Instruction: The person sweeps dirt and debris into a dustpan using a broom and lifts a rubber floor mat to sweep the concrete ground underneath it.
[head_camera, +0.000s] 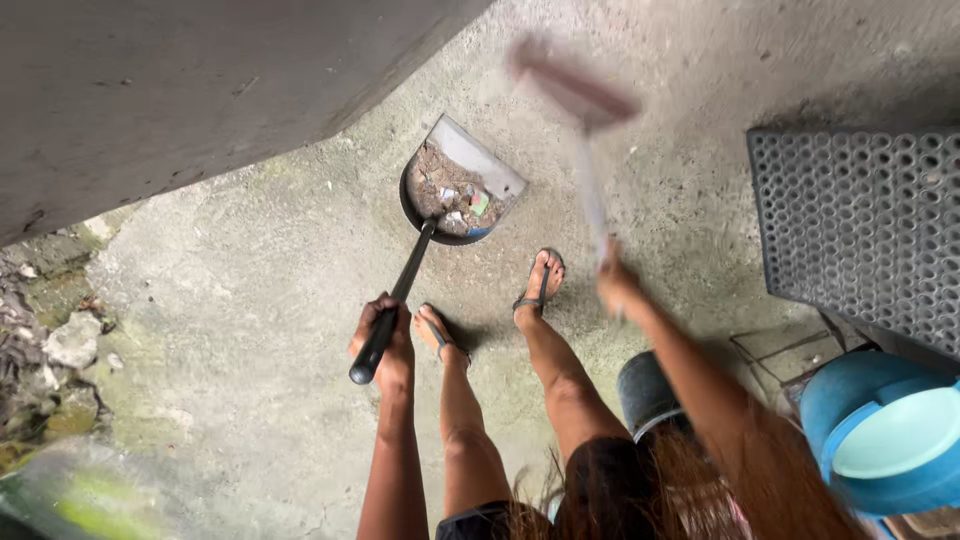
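My left hand (385, 338) grips the black handle of a long-handled dustpan (455, 190). The pan rests on the concrete floor ahead of my feet and holds dirt, bits of paper and small coloured scraps. My right hand (613, 283) holds the pale stick of a broom (575, 95). The broom is blurred by motion, and its head hangs above the floor to the right of the pan. My feet in sandals stand just behind the pan.
A grey concrete wall (180, 90) slants across the upper left. A perforated rubber mat (860, 220) lies at the right. A blue bucket with a pale lid (885, 440) and a dark round container (648, 395) stand at lower right. Rubble (50, 340) lies at left.
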